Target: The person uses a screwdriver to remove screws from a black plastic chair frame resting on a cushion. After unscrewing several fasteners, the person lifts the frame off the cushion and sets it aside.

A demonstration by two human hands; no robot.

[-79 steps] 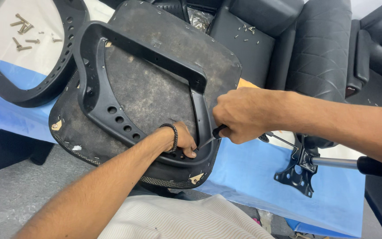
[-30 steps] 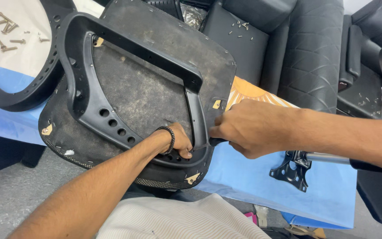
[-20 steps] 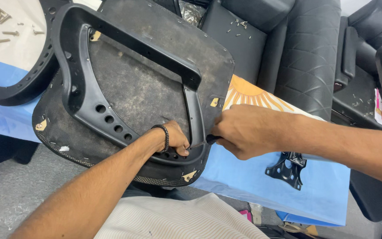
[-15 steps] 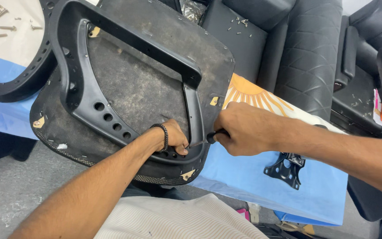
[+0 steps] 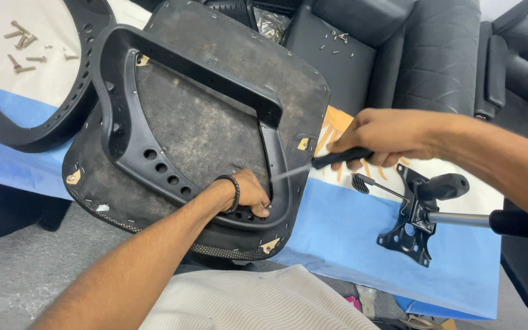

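My left hand (image 5: 249, 192) clamps the black frame (image 5: 154, 159) on the dusty upturned seat pan (image 5: 215, 122), fingertips hidden beneath it. My right hand (image 5: 386, 137) grips the screwdriver (image 5: 319, 164), its blurred tip over the frame's edge.

The left arm runs bare from the lower left of the frame up to the centre, a dark band at the wrist. The left hand (image 5: 253, 194) is curled, fingers pressed down. The right arm enters from the right edge; the right hand (image 5: 381, 137), right of centre, is closed in a fist.
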